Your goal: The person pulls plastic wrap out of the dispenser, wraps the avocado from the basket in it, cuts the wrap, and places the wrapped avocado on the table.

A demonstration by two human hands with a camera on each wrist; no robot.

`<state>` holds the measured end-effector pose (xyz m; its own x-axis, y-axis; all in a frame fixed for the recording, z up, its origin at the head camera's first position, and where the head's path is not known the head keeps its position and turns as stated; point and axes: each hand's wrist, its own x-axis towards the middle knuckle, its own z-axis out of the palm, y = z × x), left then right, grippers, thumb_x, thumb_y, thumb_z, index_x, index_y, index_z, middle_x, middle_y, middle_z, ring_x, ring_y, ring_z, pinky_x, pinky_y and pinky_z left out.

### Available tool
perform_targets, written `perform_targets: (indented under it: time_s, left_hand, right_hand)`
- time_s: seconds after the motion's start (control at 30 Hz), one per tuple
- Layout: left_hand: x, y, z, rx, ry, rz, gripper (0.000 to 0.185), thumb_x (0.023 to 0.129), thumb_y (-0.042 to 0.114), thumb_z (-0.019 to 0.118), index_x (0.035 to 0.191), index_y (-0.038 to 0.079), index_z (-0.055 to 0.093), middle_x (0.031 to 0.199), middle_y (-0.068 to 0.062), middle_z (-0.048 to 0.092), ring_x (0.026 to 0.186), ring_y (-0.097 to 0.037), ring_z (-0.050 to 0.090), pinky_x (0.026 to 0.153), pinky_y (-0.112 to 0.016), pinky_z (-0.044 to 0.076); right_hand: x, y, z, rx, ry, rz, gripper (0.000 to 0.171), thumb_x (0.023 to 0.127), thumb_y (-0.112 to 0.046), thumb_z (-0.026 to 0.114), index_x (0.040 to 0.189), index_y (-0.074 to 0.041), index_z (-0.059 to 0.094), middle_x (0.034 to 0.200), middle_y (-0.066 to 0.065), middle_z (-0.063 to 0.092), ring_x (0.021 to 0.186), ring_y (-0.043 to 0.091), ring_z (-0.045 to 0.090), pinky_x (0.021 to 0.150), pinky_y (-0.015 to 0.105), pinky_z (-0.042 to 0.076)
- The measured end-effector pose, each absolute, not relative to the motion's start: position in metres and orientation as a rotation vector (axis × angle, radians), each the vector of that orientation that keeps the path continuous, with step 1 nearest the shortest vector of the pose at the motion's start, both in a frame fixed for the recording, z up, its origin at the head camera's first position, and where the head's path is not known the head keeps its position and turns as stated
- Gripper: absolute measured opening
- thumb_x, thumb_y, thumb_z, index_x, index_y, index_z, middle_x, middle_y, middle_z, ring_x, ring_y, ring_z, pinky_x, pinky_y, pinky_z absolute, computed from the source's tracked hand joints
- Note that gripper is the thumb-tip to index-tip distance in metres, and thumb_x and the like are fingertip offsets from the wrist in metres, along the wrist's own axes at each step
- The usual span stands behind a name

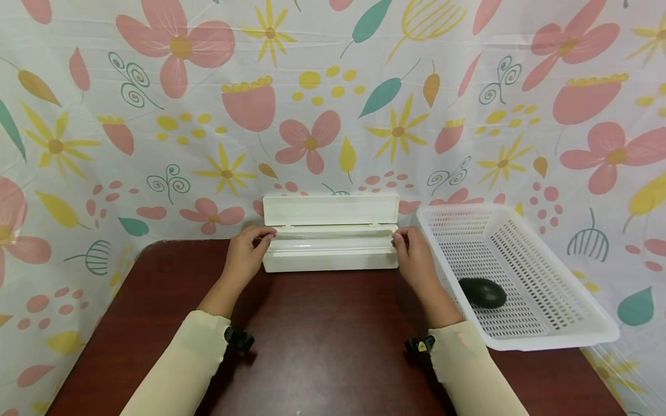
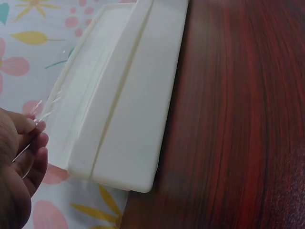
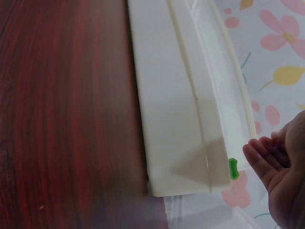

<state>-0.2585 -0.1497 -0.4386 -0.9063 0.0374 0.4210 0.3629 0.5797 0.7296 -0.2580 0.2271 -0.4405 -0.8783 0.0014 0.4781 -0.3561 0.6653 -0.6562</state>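
Observation:
A white cling film dispenser (image 1: 330, 262) stands at the back of the table, its lid (image 1: 331, 210) raised against the patterned cloth. Inside lies a roll of clear film (image 1: 333, 243). At the left end, my left hand (image 1: 245, 254) pinches the film's edge between thumb and fingertips; a crumpled bit of clear film (image 2: 45, 114) shows there in the left wrist view. My right hand (image 1: 416, 260) holds the film's other corner at the right end, thumb against curled fingers; the film itself is hard to see there. A green slider (image 3: 233, 169) sits at the dispenser's right end.
Right of the dispenser, a white perforated basket (image 1: 551, 344) holds a dark green oval fruit (image 1: 484, 292), seemingly an avocado. The dark red wooden table (image 1: 322, 352) extends in front. Behind hangs a flower-patterned cloth (image 1: 312, 69).

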Motion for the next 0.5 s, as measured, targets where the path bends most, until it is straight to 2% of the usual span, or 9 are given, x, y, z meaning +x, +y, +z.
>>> perform_targets:
  time_s: [0.1,0.2,0.33,0.4,0.5]
  left_hand:
    - [-0.2583,-0.1498,-0.4377,-0.33,-2.432,-1.285,0.019,0.103,0.015,0.06,0.114,0.009,0.073,0.111,-0.005,0.07,0.106,-0.027,0.065,0.084,-0.042,0.054]
    - [-0.2579,-0.1499,-0.4371,-0.331,-2.418,-1.289,0.018,0.103,0.014,0.059,0.114,0.008,0.072,0.11,-0.005,0.07,0.107,-0.026,0.065,0.086,-0.041,0.054]
    - [-0.2575,-0.149,-0.4365,-0.325,-2.398,-1.264,0.019,0.102,0.013,0.06,0.114,0.008,0.073,0.108,-0.005,0.071,0.103,-0.023,0.065,0.081,-0.033,0.053]
    - [-0.2572,-0.1486,-0.4365,-0.322,-2.384,-1.256,0.019,0.102,0.013,0.061,0.114,0.007,0.074,0.107,-0.005,0.071,0.101,-0.021,0.066,0.077,-0.027,0.051]
    - [-0.2568,-0.1479,-0.4368,-0.323,-2.358,-1.254,0.019,0.101,0.011,0.061,0.113,0.007,0.075,0.106,-0.006,0.072,0.098,-0.02,0.067,0.074,-0.019,0.049]
  right_hand:
    - [-0.2586,0.2262,-0.4425,0.324,-2.404,1.119,0.014,0.099,-0.001,0.054,0.111,0.005,0.058,0.105,0.019,0.062,0.095,0.03,0.064,0.084,0.031,0.052]
    - [-0.2597,0.2259,-0.4453,0.353,-2.387,1.107,0.019,0.093,0.005,0.059,0.112,0.007,0.056,0.108,0.02,0.059,0.096,0.031,0.066,0.087,0.034,0.056]
    - [-0.2596,0.2268,-0.4464,0.318,-2.372,1.031,0.015,0.095,0.001,0.065,0.109,0.004,0.06,0.106,0.018,0.062,0.094,0.031,0.067,0.082,0.042,0.057]
    - [-0.2589,0.2276,-0.446,0.292,-2.366,0.995,0.012,0.096,-0.003,0.065,0.108,0.001,0.063,0.105,0.016,0.065,0.092,0.029,0.068,0.079,0.04,0.056]
    - [-0.257,0.2287,-0.444,0.278,-2.339,0.962,0.011,0.097,-0.006,0.066,0.107,-0.002,0.068,0.103,0.014,0.068,0.09,0.026,0.068,0.076,0.03,0.054]
